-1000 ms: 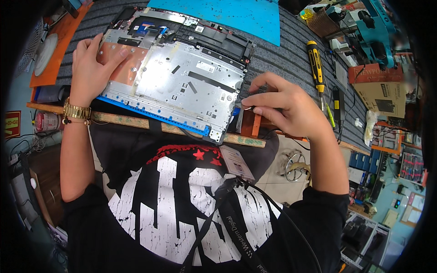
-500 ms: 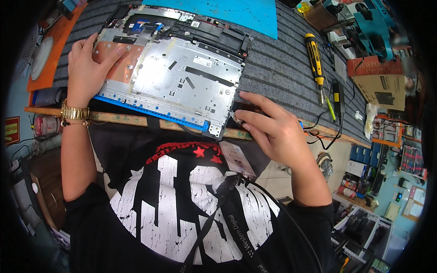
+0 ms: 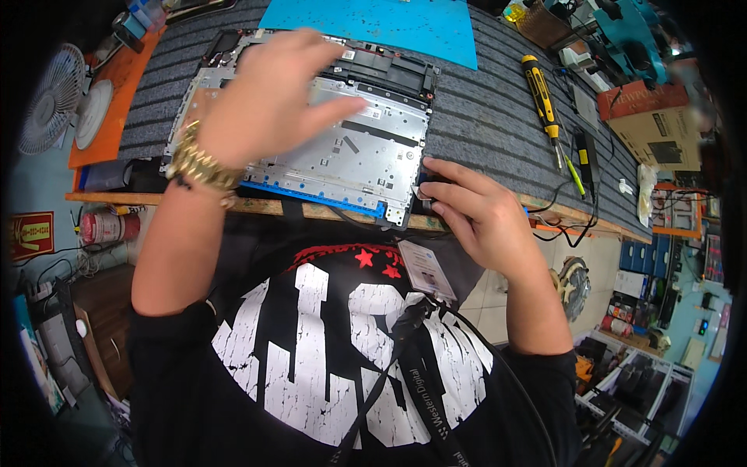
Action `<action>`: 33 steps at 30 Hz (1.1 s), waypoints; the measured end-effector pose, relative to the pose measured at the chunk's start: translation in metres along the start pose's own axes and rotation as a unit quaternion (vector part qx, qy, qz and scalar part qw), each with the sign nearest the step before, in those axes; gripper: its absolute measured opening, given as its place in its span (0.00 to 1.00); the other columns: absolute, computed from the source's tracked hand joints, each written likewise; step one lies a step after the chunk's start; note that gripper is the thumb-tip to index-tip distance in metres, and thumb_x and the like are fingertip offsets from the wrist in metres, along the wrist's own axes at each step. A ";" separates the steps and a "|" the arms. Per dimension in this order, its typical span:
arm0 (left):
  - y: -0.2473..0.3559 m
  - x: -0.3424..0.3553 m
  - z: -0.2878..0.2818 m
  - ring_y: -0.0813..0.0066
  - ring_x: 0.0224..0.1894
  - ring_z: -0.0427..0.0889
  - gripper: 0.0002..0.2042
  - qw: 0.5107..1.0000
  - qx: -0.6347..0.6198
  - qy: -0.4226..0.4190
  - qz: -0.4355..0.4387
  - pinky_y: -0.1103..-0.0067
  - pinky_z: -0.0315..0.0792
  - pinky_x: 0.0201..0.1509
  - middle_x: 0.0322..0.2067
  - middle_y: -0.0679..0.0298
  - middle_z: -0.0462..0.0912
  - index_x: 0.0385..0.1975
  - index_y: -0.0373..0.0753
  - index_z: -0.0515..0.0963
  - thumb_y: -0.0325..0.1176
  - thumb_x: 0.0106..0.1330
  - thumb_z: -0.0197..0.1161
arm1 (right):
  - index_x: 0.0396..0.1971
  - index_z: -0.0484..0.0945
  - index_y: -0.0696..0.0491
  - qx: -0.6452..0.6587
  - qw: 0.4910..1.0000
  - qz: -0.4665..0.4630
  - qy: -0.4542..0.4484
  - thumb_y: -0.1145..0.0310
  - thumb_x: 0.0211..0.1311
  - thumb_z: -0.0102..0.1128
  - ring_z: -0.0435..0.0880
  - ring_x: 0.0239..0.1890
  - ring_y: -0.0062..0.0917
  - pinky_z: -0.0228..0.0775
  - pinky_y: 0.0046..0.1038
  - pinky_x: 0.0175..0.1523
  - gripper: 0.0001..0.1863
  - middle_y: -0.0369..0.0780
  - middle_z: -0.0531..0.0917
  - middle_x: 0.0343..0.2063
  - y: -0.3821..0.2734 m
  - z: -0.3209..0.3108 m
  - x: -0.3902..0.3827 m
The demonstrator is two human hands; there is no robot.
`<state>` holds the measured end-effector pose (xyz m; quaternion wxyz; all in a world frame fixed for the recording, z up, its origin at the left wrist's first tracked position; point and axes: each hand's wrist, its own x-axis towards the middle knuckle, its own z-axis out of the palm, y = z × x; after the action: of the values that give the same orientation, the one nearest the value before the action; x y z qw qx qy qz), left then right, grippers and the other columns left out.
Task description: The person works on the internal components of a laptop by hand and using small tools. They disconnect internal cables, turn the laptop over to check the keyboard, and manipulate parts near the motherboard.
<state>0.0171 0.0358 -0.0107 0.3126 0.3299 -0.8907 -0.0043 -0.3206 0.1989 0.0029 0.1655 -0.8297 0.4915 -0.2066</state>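
Note:
A laptop chassis (image 3: 311, 167) lies on the workbench with its bare silver metal plate up. Black plastic runs along its far side and a blue strip along its near edge. My left hand (image 3: 272, 109) is over its left half, thumb and fingers spread, nothing in them; it hides the copper-coloured area beneath. At the chassis's right edge is my right hand (image 3: 486, 222), index fingertip at the rim. Its middle finger and thumb close around a small pale piece (image 3: 422, 194), too covered to identify.
Right of the chassis lie a yellow-and-black screwdriver (image 3: 540, 97), a green pen-like tool (image 3: 575, 177) and black cables. A blue mat (image 3: 373, 27) covers the far bench. A cardboard box (image 3: 652, 128) stands at the right, and a white fan (image 3: 53, 97) at the left.
My left hand has lifted from the chassis's left edge and swung right and away over its plate. My right hand stays at the right edge. The whole view has shifted slightly.

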 end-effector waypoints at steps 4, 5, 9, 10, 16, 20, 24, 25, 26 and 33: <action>0.024 0.043 0.046 0.44 0.70 0.85 0.36 0.995 -0.037 -0.073 0.052 0.57 0.77 0.78 0.67 0.47 0.87 0.71 0.32 0.85 0.56 0.75 0.80 | 0.54 0.94 0.50 -0.006 1.000 0.013 0.016 0.72 0.74 0.76 0.95 0.58 0.48 0.90 0.46 0.59 0.12 0.43 0.93 0.67 -0.004 0.005 -0.001; 0.027 0.052 0.055 0.44 0.71 0.84 0.37 0.994 -0.030 -0.093 0.042 0.57 0.77 0.79 0.68 0.47 0.86 0.72 0.32 0.84 0.58 0.76 0.79 | 0.54 0.94 0.51 -0.008 1.000 0.012 0.021 0.72 0.74 0.76 0.95 0.58 0.48 0.89 0.46 0.60 0.11 0.43 0.93 0.67 -0.005 0.006 -0.001; 0.035 0.068 0.078 0.45 0.73 0.81 0.38 0.991 0.015 -0.136 0.000 0.56 0.75 0.80 0.70 0.49 0.85 0.74 0.34 0.84 0.62 0.78 0.75 | 0.53 0.94 0.52 0.006 0.999 0.020 0.031 0.73 0.74 0.76 0.96 0.57 0.49 0.89 0.46 0.60 0.11 0.44 0.93 0.66 -0.008 0.009 -0.003; 0.035 0.070 0.082 0.45 0.72 0.81 0.38 0.989 0.034 -0.140 -0.007 0.56 0.75 0.81 0.69 0.50 0.85 0.74 0.34 0.84 0.62 0.79 0.74 | 0.53 0.94 0.52 0.007 0.999 0.019 0.033 0.73 0.74 0.76 0.96 0.57 0.49 0.89 0.46 0.60 0.11 0.44 0.94 0.65 -0.008 0.009 -0.004; 0.029 0.066 0.099 0.46 0.71 0.82 0.31 0.995 0.028 -0.095 -0.010 0.57 0.76 0.80 0.67 0.51 0.86 0.72 0.36 0.86 0.57 0.84 0.69 | 0.53 0.95 0.52 -0.012 0.999 0.026 0.030 0.73 0.73 0.76 0.96 0.56 0.49 0.89 0.46 0.59 0.12 0.44 0.94 0.64 -0.006 0.006 -0.006; 0.025 0.066 0.107 0.48 0.68 0.83 0.25 0.997 0.018 -0.068 -0.011 0.56 0.77 0.77 0.64 0.52 0.87 0.70 0.36 0.87 0.50 0.86 0.67 | 0.53 0.95 0.51 -0.019 0.999 0.022 0.020 0.72 0.73 0.76 0.96 0.56 0.48 0.89 0.45 0.59 0.12 0.44 0.94 0.64 -0.003 0.004 -0.003; 0.020 0.069 0.112 0.50 0.65 0.84 0.21 0.997 0.022 -0.070 -0.017 0.55 0.78 0.73 0.59 0.54 0.88 0.67 0.39 0.89 0.46 0.86 0.67 | 0.54 0.95 0.50 -0.035 0.999 0.011 0.029 0.73 0.72 0.77 0.95 0.55 0.46 0.89 0.45 0.58 0.13 0.43 0.94 0.64 -0.002 0.007 -0.005; 0.020 0.070 0.112 0.50 0.64 0.84 0.20 0.997 0.022 -0.072 -0.020 0.55 0.78 0.73 0.58 0.54 0.88 0.67 0.39 0.90 0.45 0.85 0.68 | 0.54 0.95 0.50 -0.043 0.998 0.006 0.033 0.73 0.71 0.77 0.95 0.54 0.46 0.89 0.45 0.57 0.13 0.43 0.94 0.64 -0.002 0.009 -0.006; 0.020 0.069 0.113 0.50 0.64 0.84 0.20 0.998 0.023 -0.063 -0.021 0.55 0.77 0.73 0.58 0.55 0.88 0.66 0.40 0.90 0.45 0.85 0.68 | 0.54 0.95 0.50 -0.050 0.998 0.001 0.037 0.73 0.71 0.77 0.95 0.54 0.46 0.89 0.45 0.57 0.14 0.42 0.93 0.64 -0.002 0.010 -0.007; 0.026 0.067 0.119 0.50 0.61 0.84 0.18 0.999 0.028 -0.017 -0.028 0.54 0.76 0.71 0.55 0.56 0.87 0.61 0.41 0.92 0.46 0.83 0.70 | 0.53 0.95 0.51 -0.075 0.996 0.006 0.053 0.74 0.69 0.78 0.96 0.54 0.44 0.90 0.43 0.57 0.14 0.43 0.93 0.65 -0.007 0.017 -0.008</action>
<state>-0.1041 -0.0069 -0.0639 0.2876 0.3637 -0.8860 0.0063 -0.3101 0.2103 -0.0093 0.0776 -0.8245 0.5189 -0.2121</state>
